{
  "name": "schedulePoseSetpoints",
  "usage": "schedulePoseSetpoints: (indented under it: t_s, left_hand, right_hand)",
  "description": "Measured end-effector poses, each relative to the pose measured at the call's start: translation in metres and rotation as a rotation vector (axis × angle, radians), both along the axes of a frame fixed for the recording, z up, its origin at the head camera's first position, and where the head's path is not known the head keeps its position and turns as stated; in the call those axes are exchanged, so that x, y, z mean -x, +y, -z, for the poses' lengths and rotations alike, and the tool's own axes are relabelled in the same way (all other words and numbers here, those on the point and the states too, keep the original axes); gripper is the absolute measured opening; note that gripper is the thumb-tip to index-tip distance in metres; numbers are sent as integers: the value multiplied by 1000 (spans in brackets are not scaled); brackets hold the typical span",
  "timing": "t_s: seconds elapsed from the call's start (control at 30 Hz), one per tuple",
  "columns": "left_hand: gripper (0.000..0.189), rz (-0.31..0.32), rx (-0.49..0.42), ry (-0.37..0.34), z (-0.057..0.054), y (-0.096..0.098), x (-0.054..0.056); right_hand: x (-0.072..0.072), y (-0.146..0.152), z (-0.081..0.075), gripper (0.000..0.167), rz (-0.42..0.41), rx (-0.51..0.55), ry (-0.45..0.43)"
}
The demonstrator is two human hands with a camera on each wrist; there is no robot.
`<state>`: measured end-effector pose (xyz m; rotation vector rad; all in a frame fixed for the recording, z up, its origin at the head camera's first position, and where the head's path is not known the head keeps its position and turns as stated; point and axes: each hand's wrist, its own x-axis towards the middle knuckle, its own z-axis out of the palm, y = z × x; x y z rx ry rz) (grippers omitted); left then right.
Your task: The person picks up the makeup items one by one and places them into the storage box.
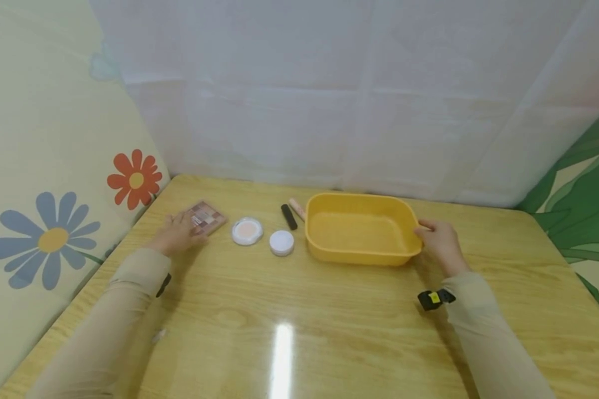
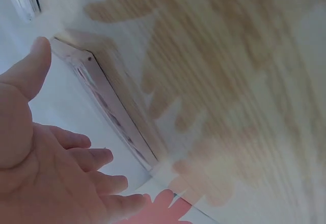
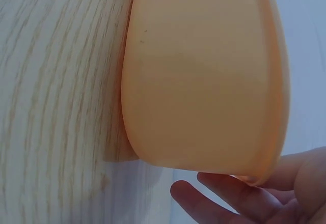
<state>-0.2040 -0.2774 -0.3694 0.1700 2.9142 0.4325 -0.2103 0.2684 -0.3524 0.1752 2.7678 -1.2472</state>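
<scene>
My left hand point(image 1: 181, 231) is over the near-left corner of an eyeshadow palette point(image 1: 207, 218) at the table's left. In the left wrist view, its fingers point(image 2: 99, 158) are spread beside the flat palette point(image 2: 114, 104), with the thumb apart from them. At the right, my right hand point(image 1: 440, 242) grips the right end rim of a yellow plastic basin point(image 1: 361, 257). The right wrist view shows the basin wall point(image 3: 204, 76), with the thumb side at the rim and fingertips point(image 3: 186, 193) under it. Nothing lies inside the basin.
Between the palette and the basin lie a round compact point(image 1: 247, 231), a white round jar point(image 1: 282, 243), a black tube point(image 1: 289, 216) and a pink tube point(image 1: 297, 209). A white cloth point(image 1: 299, 111) hangs behind the wooden table point(image 1: 229, 321). Flower-printed cloth point(image 1: 45, 138) borders the left.
</scene>
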Motion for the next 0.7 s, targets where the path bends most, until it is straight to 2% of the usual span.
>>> schedulePoseSetpoints:
  t_s: [0.27, 0.47, 0.7]
  left_hand:
    - [92, -17, 7, -30, 5, -12, 12]
    - [91, -20, 10, -48, 6, -17, 17]
    - [79, 19, -44, 24, 8, -21, 23]
  right_hand:
    - [0, 1, 1, 48, 0, 10, 12]
    - [0, 3, 2, 49, -2, 14, 8]
    - [1, 2, 4, 49, 2, -2, 17]
